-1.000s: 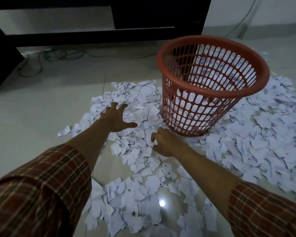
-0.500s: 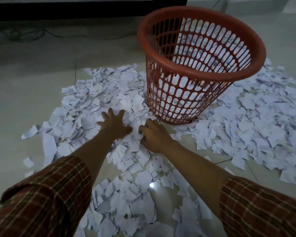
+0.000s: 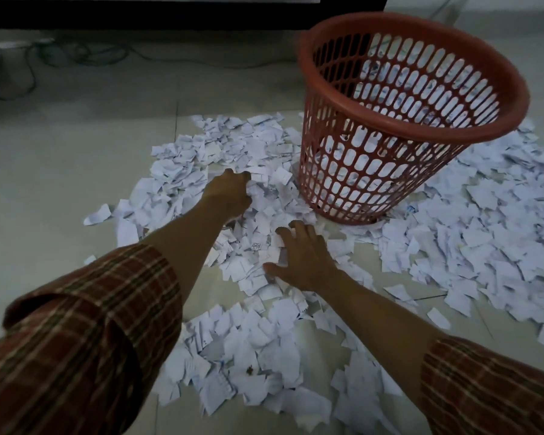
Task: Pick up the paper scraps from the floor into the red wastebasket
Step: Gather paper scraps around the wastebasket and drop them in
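Head view: torn white paper scraps point(image 3: 258, 221) carpet the pale tiled floor point(image 3: 60, 171) across centre and right, ringing the red slotted plastic wastebasket point(image 3: 390, 146) at upper right. The left hand point(image 3: 231, 196) curls into scraps at centre; the right hand point(image 3: 305, 255) presses splayed fingers on others below. A loose gather could spill scraps, or an arm could tip the basket.

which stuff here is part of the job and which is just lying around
Part of the job:
paper scraps spread on the floor
red wastebasket, upright, some scraps inside
left hand, curled into the scraps
right hand, spread on the scraps

Just lying about:
cables by the far wall
dark furniture
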